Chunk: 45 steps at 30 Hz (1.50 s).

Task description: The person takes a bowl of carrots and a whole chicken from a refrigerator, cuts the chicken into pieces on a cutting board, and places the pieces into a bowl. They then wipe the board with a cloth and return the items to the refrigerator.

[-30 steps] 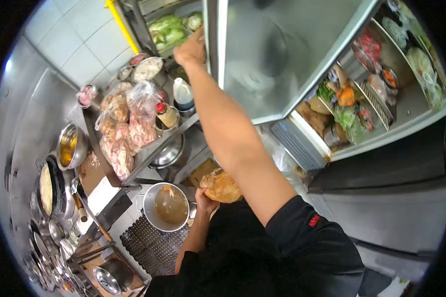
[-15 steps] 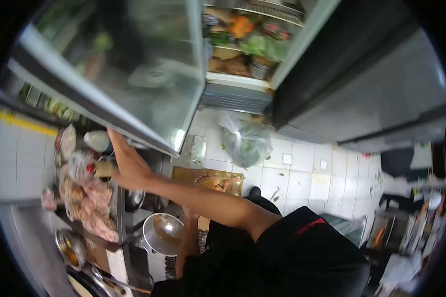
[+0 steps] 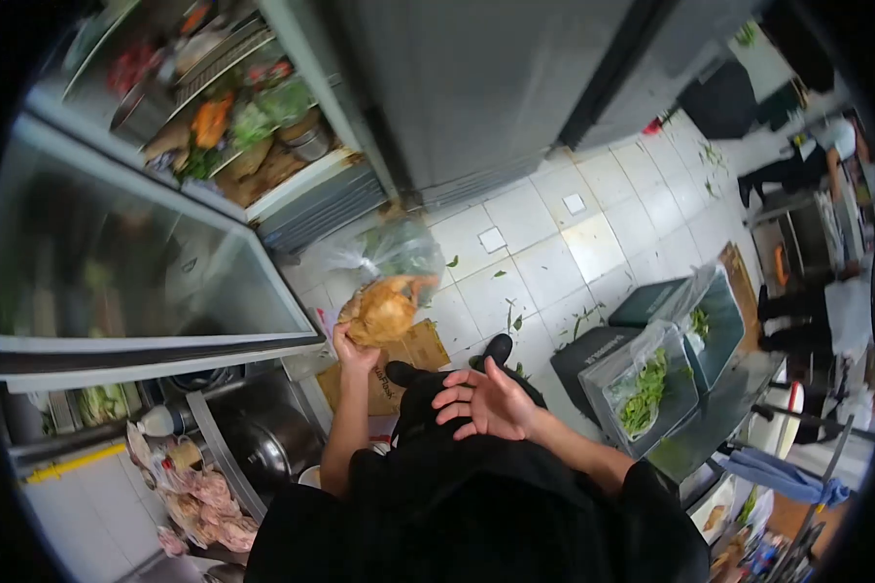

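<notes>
My left hand [image 3: 357,354] is wrapped round the lower end of a browned whole chicken [image 3: 384,309], holding it up over the floor. A flattened cardboard piece [image 3: 423,348] lies beneath it, and a clear plastic bag of greens [image 3: 399,251] rests on the floor just behind. My right hand [image 3: 491,403] is in front of my body, palm up with its fingers spread, and nothing is in it.
A fridge's glass door [image 3: 146,262] hangs open at the left, with food on the shelves [image 3: 233,126]. Bins of leafy greens [image 3: 642,389] stand at the right. Raw meat [image 3: 209,505] lies at lower left. Other people [image 3: 817,160] stand at far right.
My view has turned to the right. The arm that reached toward the fridge door has drawn back. The browned chicken is now up in my left hand, and my right hand is spread.
</notes>
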Motion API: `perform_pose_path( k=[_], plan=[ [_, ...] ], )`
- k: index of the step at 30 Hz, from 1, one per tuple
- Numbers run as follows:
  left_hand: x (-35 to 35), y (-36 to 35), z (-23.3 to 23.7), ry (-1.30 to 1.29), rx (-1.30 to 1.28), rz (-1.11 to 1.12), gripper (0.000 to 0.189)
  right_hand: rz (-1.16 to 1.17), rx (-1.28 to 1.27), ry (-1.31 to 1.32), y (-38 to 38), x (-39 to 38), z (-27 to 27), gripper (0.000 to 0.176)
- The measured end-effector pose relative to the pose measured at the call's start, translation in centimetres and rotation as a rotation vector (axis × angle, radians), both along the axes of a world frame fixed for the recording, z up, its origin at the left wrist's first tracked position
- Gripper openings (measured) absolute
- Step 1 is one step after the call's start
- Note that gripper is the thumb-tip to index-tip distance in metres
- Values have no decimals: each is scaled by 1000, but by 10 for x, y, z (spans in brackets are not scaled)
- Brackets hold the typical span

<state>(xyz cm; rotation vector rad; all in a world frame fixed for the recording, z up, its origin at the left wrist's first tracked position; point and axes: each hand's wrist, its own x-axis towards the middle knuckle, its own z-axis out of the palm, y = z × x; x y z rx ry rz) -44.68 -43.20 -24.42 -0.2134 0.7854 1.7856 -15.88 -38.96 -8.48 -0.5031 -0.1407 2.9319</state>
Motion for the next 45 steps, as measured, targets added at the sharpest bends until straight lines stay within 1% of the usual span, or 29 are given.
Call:
perform_pose_path(
  k=[1,2,4,5,6,8,9,12,14,16,19,20,22,23,24,26,27,29,30,32,34,36,38,39,40,41,42,43,45],
  plan=[
    [13,17,5,37,44,-6,61,-15,-107,11,3,19,-20,68],
    [28,35,9,42,37,-57,61,-101,-120,30,11,40,-37,69],
    [61,65,32,-11,-40,53,62,-160,-107,-78,24,73,-65,68],
    [67,76,19,-58,-57,50,67,-174,-166,-52,28,90,-81,69],
    [80,91,19,-65,-60,9,67,-205,-104,-112,33,101,-83,71],
    [109,130,28,-85,77,-74,71,-256,-149,12,45,121,-102,73],
    [127,153,43,10,76,-166,66,-283,-96,-75,52,129,-113,74],
    [155,217,45,19,9,-298,69,-349,-7,-263,69,153,-153,77],
    [187,262,51,37,57,-367,67,-370,-27,-235,86,176,-169,77],
    [215,289,45,59,87,-428,66,-561,-18,-260,107,203,-181,76],
    [260,348,32,17,101,-509,62,-863,-76,-430,144,255,-195,72],
    [269,362,32,8,104,-550,62,-967,-79,-495,153,275,-196,70],
    [295,396,26,-5,65,-645,63,-1058,-88,-711,169,317,-211,68],
    [303,415,15,-51,55,-668,71,-1035,-90,-855,173,339,-217,67],
    [316,434,17,-37,67,-717,70,-994,-98,-986,172,359,-226,62],
    [345,476,21,-34,54,-817,69,-695,-84,-1349,180,385,-207,47],
    [354,495,18,-43,19,-850,68,-764,-129,-1379,180,396,-206,47],
    [371,538,13,-49,4,-990,68,-404,46,-1511,173,406,-212,36],
    [392,560,12,-45,6,-1038,67,-446,16,-1537,176,418,-205,36],
    [423,596,15,5,-20,-1077,67,-703,-153,-1496,178,408,-199,27],
    [445,636,18,70,-47,-1114,67,-855,-226,-1525,175,396,-223,22],
    [471,670,13,18,-61,-1146,65,-766,-127,-1487,161,390,-248,23],
    [504,696,23,-4,-37,-1147,62,-752,-157,-1595,183,381,-227,27],
    [512,715,7,28,-20,-1156,62,-813,-231,-1599,190,379,-227,36],
    [528,724,16,77,-48,-1122,62,-837,-262,-1610,196,386,-226,36],
    [541,727,22,98,-80,-1093,57,-785,-286,-1655,201,391,-225,40],
    [547,744,6,71,-55,-1087,58,-736,-311,-1690,212,401,-222,43],
    [557,760,-6,45,-79,-1034,58,-763,-334,-1697,222,416,-223,43],
    [580,778,-12,54,-110,-958,60,-798,-211,-1874,236,455,-237,43]
  ],
)
